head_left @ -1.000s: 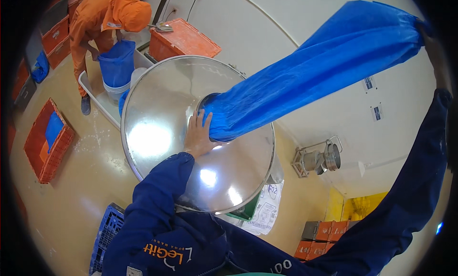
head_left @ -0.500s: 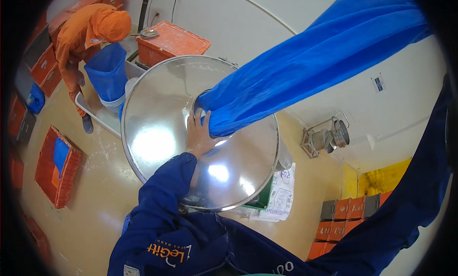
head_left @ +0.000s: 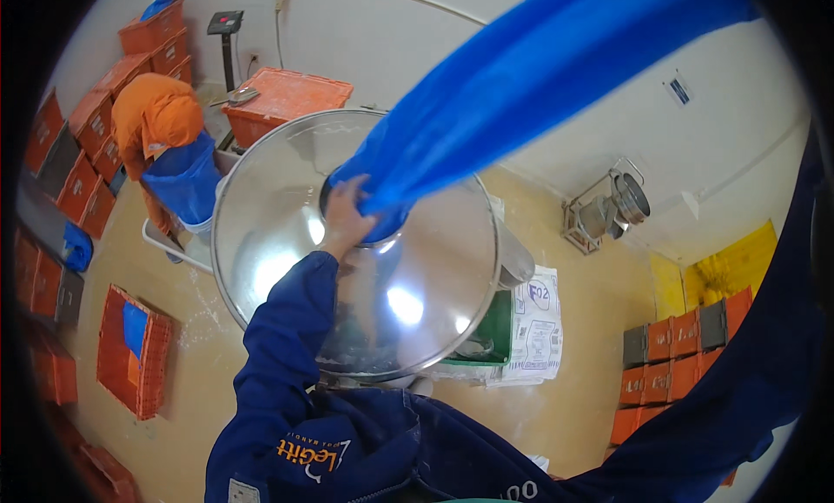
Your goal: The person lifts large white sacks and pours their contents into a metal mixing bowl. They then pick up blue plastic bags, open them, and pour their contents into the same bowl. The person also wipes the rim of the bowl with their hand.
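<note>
A long blue plastic bag (head_left: 521, 95) stretches from the upper right down to the round opening in the middle of a shiny metal lid (head_left: 261, 234). Its lower end sits inside the opening's dark rim. My left hand (head_left: 349, 216) is at that rim, its fingers closed on the bag's lower end. My right arm reaches up along the right side, and the hand itself is out of the picture. How the bag's upper end is held does not show.
A person in orange (head_left: 156, 112) bends over a blue-lined bucket (head_left: 187, 186) at left. An orange crate (head_left: 135, 351) lies on the floor. A green crate (head_left: 499, 329) and printed sacks (head_left: 537, 329) are beside the lid. A wheeled metal machine (head_left: 604, 212) stands by the wall.
My left hand's fingers have gone from spread against the bag's end to curled around it. The bag has swung a little to the left. The person in orange bends lower over the bucket.
</note>
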Demonstrator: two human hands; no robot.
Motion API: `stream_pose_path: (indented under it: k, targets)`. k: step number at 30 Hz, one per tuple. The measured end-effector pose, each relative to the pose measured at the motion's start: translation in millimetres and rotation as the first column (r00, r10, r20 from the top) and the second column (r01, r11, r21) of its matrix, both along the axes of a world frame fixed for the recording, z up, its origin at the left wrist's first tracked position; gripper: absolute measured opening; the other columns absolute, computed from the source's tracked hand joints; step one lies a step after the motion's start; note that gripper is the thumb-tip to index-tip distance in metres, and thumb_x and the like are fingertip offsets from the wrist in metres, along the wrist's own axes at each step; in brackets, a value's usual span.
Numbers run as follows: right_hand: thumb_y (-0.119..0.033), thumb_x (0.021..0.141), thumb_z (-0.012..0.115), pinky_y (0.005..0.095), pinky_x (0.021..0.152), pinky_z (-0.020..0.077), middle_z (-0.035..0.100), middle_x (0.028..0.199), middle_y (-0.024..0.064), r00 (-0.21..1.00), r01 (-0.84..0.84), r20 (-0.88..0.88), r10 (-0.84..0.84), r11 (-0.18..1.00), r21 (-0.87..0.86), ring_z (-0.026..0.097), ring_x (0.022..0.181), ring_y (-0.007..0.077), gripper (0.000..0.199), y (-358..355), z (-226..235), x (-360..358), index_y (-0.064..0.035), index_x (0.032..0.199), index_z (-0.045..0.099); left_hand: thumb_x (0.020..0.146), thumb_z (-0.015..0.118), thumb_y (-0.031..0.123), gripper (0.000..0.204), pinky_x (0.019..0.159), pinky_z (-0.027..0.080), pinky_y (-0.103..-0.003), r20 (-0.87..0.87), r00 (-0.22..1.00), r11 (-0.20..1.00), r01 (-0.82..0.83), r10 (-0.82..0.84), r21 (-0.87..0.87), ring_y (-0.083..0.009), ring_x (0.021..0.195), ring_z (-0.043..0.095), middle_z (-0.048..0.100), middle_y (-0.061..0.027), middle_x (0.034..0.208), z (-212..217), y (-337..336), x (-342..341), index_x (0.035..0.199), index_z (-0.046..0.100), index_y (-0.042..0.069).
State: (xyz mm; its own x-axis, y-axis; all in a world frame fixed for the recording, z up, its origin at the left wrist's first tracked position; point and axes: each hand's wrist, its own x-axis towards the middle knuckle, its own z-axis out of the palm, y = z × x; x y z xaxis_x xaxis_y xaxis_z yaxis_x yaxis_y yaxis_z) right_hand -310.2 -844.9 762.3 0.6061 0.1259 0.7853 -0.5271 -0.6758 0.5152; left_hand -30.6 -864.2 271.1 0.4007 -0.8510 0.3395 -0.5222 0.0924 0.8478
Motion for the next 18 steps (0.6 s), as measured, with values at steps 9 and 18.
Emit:
stream_pose_path:
  k: [9,18]
  targets:
    - [-0.029,0.085,0.064,0.0337,0.068,0.0465,0.063,0.082,0.0100,0.945,0.171,0.089,-0.316,0.707,0.687,0.059,0.074,0.0185,0.032,24.7,-298.6,-247.6,-0.0010,0.100,0.065,0.059,0.084,0.044,0.117,0.110,0.014,-0.053,0.263,0.767,0.750,-0.388,0.585,-0.536,-0.0303,0.125,0.041,0.045,-0.0128,0.133,28.8,-21.9,-57.7,0.144,0.016,0.001]
    - [-0.034,0.087,0.062,0.0335,0.068,0.0463,0.063,0.082,0.0095,0.590,0.379,0.107,-0.801,0.391,0.838,0.059,0.074,0.0187,0.037,102.9,-406.0,-509.1,-0.0014,0.104,0.064,0.075,0.074,0.013,0.033,0.081,0.048,-0.031,0.158,0.909,0.738,-0.201,0.386,-0.645,-0.0202,0.086,0.062,0.066,-0.0071,0.090,92.6,-52.6,-148.7,0.104,0.064,0.003]
